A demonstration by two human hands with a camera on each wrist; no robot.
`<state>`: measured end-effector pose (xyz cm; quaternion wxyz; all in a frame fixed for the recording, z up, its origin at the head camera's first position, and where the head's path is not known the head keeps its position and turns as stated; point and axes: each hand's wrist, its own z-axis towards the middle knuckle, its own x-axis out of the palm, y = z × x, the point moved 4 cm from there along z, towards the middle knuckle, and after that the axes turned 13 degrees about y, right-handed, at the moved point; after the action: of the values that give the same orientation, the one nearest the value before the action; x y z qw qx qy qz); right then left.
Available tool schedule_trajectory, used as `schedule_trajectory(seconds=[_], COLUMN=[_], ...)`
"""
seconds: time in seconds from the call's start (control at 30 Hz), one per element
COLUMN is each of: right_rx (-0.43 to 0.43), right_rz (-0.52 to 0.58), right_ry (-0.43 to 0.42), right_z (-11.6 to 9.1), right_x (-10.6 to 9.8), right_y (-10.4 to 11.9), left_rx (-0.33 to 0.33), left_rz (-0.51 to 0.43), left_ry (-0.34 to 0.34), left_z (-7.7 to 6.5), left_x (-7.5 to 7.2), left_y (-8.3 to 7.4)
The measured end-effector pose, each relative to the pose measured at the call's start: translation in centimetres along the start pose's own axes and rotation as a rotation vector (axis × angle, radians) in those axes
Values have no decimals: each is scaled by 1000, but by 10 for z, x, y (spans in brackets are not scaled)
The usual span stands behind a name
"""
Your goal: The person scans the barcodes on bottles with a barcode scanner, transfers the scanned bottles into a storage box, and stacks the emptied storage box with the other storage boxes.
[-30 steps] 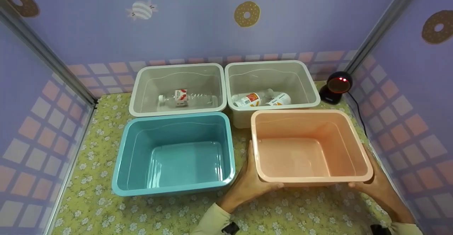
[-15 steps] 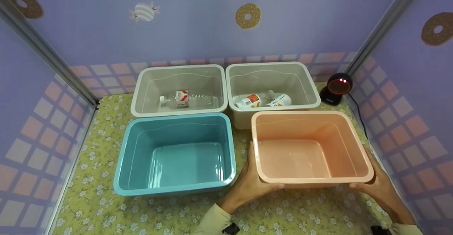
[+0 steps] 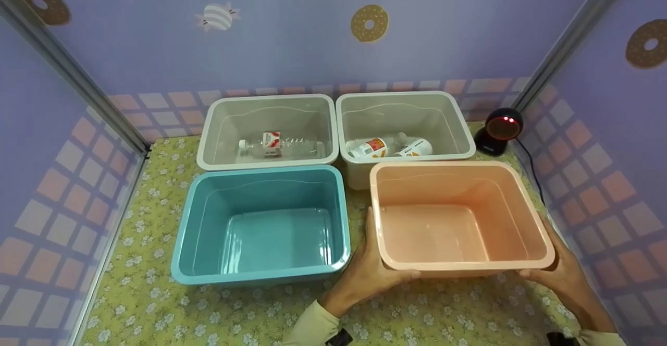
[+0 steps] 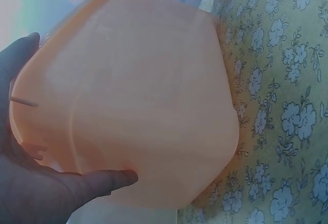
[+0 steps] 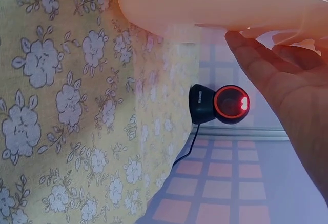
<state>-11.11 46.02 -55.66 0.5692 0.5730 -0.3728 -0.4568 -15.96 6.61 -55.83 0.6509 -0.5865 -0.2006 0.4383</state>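
Observation:
Two hands hold a peach plastic bin (image 3: 432,231) at its near corners, just below the rim. The left hand (image 3: 367,273) grips the near left corner, thumb along the front wall and fingers up the left side. In the left wrist view the left hand (image 4: 46,188) spreads around that corner of the bin (image 4: 154,96). At the near right corner the right hand (image 3: 563,278) holds on, its thumb tip at the front. The right wrist view has the right hand's fingers (image 5: 271,60) against the bin's side (image 5: 169,3). The bin's inside is bare.
Left of it stands a teal bin (image 3: 279,242). Behind are two grey bins: the left one (image 3: 219,132) holds a clear bottle (image 3: 272,144), the right one (image 3: 406,111) two bottles with white labels. A black scanner (image 3: 500,130) with red lights and cord stands back right. Walls enclose three sides.
The view shifts slightly, so the surroundings slide a little to the right. Both hands keep their hold on the peach bin, which barely changes place.

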Motion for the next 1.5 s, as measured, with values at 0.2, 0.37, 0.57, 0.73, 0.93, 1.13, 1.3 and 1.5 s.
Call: schedule_trajectory(seconds=[0.2,0.37,0.57,0.73,0.93,1.13,1.3,1.5], right_rx=[14,-7,10,-22,-78,-72,-63,-47], right_rz=[-28,-20,-34,-57,-83,-141,-209,-250], right_ry=[1,-3,-24,-13,13,8,16,9], right_z=[-1,-1,-6,-12,-17,-20,-19,-19], right_x=[1,1,0,-3,-2,-1,0,0], right_y=[5,10,19,31,49,63,69,72], left_rx=[-39,-54,-66,-66,-42,-6,-63,-88], left_rz=[7,25,38,60,49,-50,-59,-41], left_ry=[-9,-19,-32,-28,-11,21,35,50], left_z=[-4,-7,-9,-10,-12,-10,-11,-13], left_x=[-3,-5,-4,-3,-8,-17,-24,-29], left_y=[-11,-17,-29,-43,-63,-79,-85,-92])
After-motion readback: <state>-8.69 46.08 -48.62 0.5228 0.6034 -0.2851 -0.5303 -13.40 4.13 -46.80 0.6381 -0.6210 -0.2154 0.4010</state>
